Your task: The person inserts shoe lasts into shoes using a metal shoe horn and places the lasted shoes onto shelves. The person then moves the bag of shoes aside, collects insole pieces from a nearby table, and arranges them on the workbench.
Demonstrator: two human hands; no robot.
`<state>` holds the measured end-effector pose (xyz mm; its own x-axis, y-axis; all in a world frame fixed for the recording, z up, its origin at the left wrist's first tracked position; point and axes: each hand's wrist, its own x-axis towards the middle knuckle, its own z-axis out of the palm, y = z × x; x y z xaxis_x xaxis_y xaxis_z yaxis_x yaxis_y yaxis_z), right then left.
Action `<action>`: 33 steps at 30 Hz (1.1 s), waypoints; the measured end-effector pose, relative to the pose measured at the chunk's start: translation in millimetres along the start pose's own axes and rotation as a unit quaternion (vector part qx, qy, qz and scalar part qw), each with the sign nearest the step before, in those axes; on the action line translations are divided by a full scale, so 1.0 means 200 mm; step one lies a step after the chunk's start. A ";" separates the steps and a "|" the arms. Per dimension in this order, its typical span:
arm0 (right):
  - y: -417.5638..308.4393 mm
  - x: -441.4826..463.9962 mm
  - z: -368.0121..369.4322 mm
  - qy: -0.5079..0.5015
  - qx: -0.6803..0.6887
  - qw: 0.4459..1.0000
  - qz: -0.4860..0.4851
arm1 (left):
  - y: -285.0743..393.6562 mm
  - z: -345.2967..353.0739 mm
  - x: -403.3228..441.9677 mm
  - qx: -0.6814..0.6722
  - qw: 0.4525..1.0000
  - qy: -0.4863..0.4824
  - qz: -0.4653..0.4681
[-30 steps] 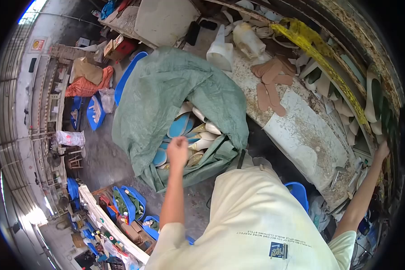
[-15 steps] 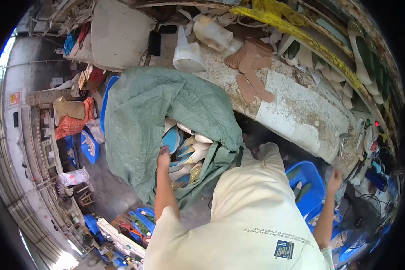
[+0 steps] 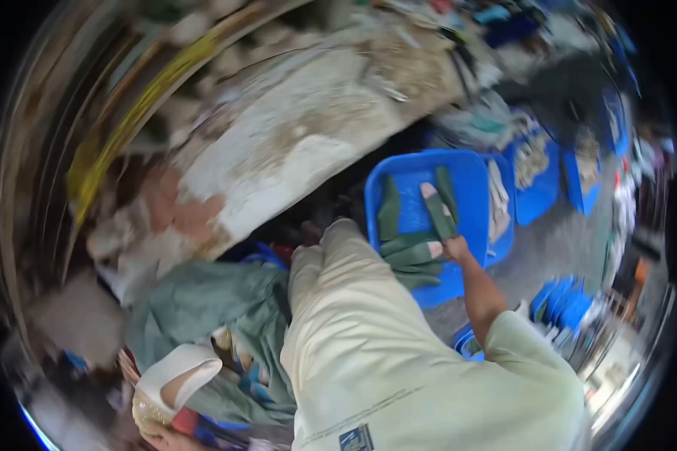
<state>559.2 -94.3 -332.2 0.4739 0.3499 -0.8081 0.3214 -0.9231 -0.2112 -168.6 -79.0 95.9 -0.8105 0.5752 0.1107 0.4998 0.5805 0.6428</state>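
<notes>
At the lower left, my left hand (image 3: 171, 442) is closed on a white shoe upper (image 3: 192, 368) with a gold glitter toe, lifted beside the green woven sack (image 3: 188, 301). More uppers (image 3: 237, 349) in white, gold and blue show in the sack's mouth. My right hand (image 3: 454, 248) reaches into a blue plastic bin (image 3: 414, 161). Its fingers close on the near end of a green shoe last (image 3: 438, 214) with a pale pink patch; part of the grip is hidden. Several other green lasts (image 3: 410, 252) lie around it.
A stained workbench (image 3: 308, 143) runs along the far side, with blurred brownish-pink pieces (image 3: 177, 203) on it. More blue bins (image 3: 538, 177) holding pale parts stand to the right. A rack edge wrapped in yellow (image 3: 139, 113) curves at upper left.
The view has swung to the right. My left hand has come out of the sack with a white and gold upper. My right hand has moved into the blue bin, onto a green last.
</notes>
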 end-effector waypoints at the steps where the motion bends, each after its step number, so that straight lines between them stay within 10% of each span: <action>1: 0.12 0.08 0.02 0.006 -0.006 1.000 0.018 | 0.12 0.11 -0.01 -0.070 0.996 -0.042 0.020; 9: 0.58 0.22 0.03 0.088 -0.009 0.992 0.091 | 0.69 1.31 -0.65 -0.139 0.927 -0.315 -0.148; 11: 0.55 0.21 0.00 0.051 0.243 0.929 0.275 | 0.69 1.46 -0.72 -0.255 0.878 -0.339 -0.223; 16: 0.73 0.55 0.13 0.062 0.467 0.799 0.373 | 0.70 1.64 -0.91 -0.066 0.915 -0.398 0.002; 19: 0.68 0.53 0.25 0.280 0.241 0.879 0.301 | 0.83 1.70 -0.84 -0.120 0.929 -0.343 0.075; 21: 0.50 0.34 0.24 0.350 0.144 0.887 0.264 | 0.96 1.70 -0.72 -0.165 0.875 -0.375 -0.256; 22: 0.43 0.25 0.24 0.415 0.040 0.882 0.218 | 0.86 1.67 -0.58 -0.123 0.878 -0.424 -0.184; 24: 0.32 0.10 0.28 0.291 -0.078 0.946 -0.121 | 0.81 1.69 -0.63 -0.143 0.845 -0.510 -0.076; 25: 0.26 0.11 0.39 0.194 -0.184 0.941 -0.209 | 0.78 1.72 -0.70 -0.194 0.850 -0.461 -0.167; 28: 0.30 0.07 0.66 0.069 -0.365 0.824 -0.427 | 0.92 1.83 -0.98 -0.113 0.887 -0.342 -0.289; 32: 0.39 0.11 0.46 0.026 -0.459 0.772 -0.439 | 1.12 1.87 -1.40 -0.288 0.762 -0.531 -0.232; 33: 0.29 0.11 0.40 0.009 -0.446 0.779 -0.440 | 1.21 1.96 -1.46 -0.264 0.837 -0.457 -0.146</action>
<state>522.1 -153.2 -406.3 -0.2437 0.7941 -0.5568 0.9666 0.1521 -0.2062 308.2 119.8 -77.8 -0.1823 0.7945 -0.5793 -0.0788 0.5754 0.8140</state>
